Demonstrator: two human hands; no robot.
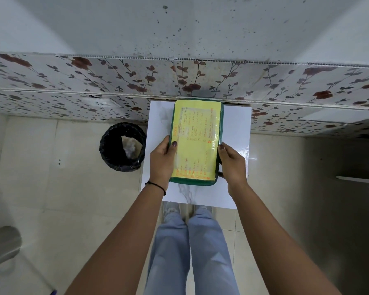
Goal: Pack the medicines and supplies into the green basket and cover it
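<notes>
The green basket [193, 181] stands on a small white table [235, 128], its long side running away from me. A yellow laminated sheet with orange writing [195, 143] lies flat over its top and hides whatever is inside. My left hand [162, 159] grips the basket's left edge, thumb resting on the sheet. On the opposite side my right hand [231, 162] holds the right edge, thumb on the rim and fingers curled around the near corner.
A black bin [122, 146] lined with a bag stands on the tiled floor just left of the table. Floral wall panels [200, 81] rise right behind the table. My legs are under the table's near edge. A grey object [2, 245] sits at far left.
</notes>
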